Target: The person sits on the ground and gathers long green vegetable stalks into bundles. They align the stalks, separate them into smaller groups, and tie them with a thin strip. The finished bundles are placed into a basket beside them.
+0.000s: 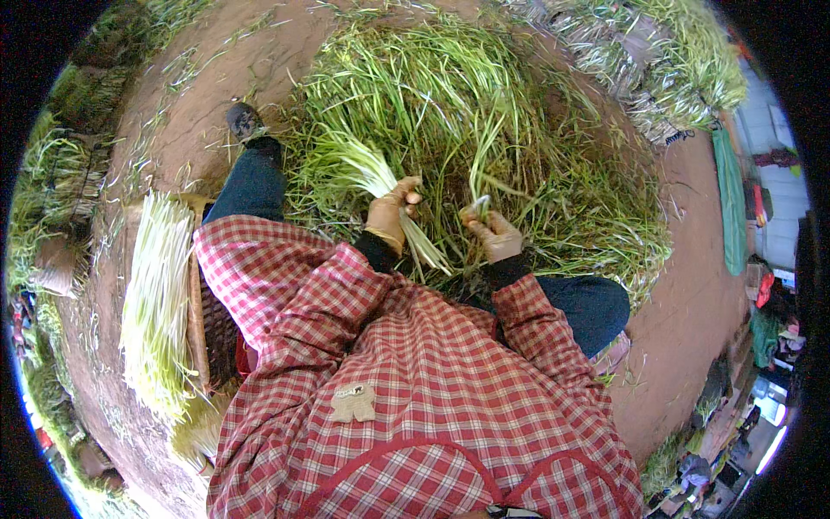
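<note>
My left hand [391, 214] is closed around a bunch of pale-stemmed green shoots [373, 170], whose stem ends stick out below the fist and whose leaves point up and to the left. To its right, my right hand [494, 232] pinches a few green stalks [481, 159] between thumb and fingers, with something small and whitish at the fingertips, too blurred to name. The hands are apart, above my lap. Beyond both lies a big heap of loose green leafy stalks [415, 84], between my bent legs.
At my left, a neat pile of pale stalks [155, 292] rests beside a brown edge of a basket-like container [196, 305]. More green heaps [681, 58] lie at the upper right and along the left rim. Brown ground [700, 259] shows around the heap, strewn with stray leaves.
</note>
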Motion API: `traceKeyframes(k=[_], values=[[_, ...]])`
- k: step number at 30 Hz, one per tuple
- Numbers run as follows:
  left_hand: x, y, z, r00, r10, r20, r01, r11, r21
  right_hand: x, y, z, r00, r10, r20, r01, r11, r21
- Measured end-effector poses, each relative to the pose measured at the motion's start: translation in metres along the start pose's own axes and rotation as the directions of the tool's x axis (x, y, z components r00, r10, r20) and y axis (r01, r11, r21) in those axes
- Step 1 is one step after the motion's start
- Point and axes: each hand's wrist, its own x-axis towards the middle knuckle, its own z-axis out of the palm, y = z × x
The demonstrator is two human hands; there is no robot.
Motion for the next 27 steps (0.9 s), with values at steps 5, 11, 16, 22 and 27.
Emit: traceKeyframes(k=[5,11,16,22,27], values=[[-0.014,-0.011,0.001,1.000,-0.004,0.020,-0.001,0.969,0.246,-0.008,0.029,0.031,0.962,0.194,0.192,-0.230,0.955,0.185],[-0.015,0.019,0.012,0.984,0.173,-0.048,-0.165,0.976,0.144,0.004,-0.004,-0.051,0.974,-0.029,0.224,-0.058,0.926,0.372],[-0.013,0.045,0.016,0.928,0.348,-0.132,-0.338,0.936,0.095,0.006,-0.055,-0.331,0.863,-0.132,-0.487,0.062,0.985,-0.159],[-0.006,0.027,0.005,0.937,0.322,-0.137,-0.305,0.944,0.129,0.044,-0.018,-0.416,0.837,0.014,-0.548,-0.547,0.060,-0.835],[0.000,-0.002,-0.010,0.986,0.103,-0.128,-0.097,0.994,0.053,0.166,0.048,-0.193,0.981,-0.193,0.022,0.117,0.497,-0.860]])
